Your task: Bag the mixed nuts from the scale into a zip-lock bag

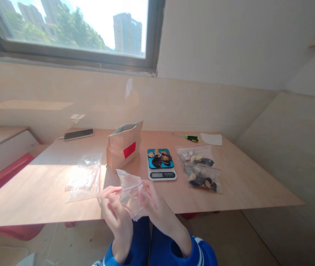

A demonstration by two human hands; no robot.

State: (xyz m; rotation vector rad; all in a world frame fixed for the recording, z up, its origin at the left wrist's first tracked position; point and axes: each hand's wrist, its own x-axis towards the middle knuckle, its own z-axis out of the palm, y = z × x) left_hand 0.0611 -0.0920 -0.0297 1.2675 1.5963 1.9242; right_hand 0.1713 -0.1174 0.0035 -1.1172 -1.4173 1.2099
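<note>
Between my two hands is a clear zip bag (132,197) with a red seal line, held over the table's front edge. My left hand (115,210) grips its left side at the seal. My right hand (157,203) grips the right side, with some fingers hidden by the plastic. Just beyond stands a kitchen scale (149,173) with a blue top, bearing dark and tan dried pieces (160,159) that look like dried mushrooms. The scale's reading is too small to make out. Left of it, a brown paper pouch (115,151) with a red label stands upright, its top open.
Two filled zip bags (202,177) lie right of the scale. Flat clear bags (84,181) lie at the left in sunlight. Along the back are a phone (78,134), a screwdriver (186,136) and white paper (211,139). A red stool (7,177) stands left of the table (246,184).
</note>
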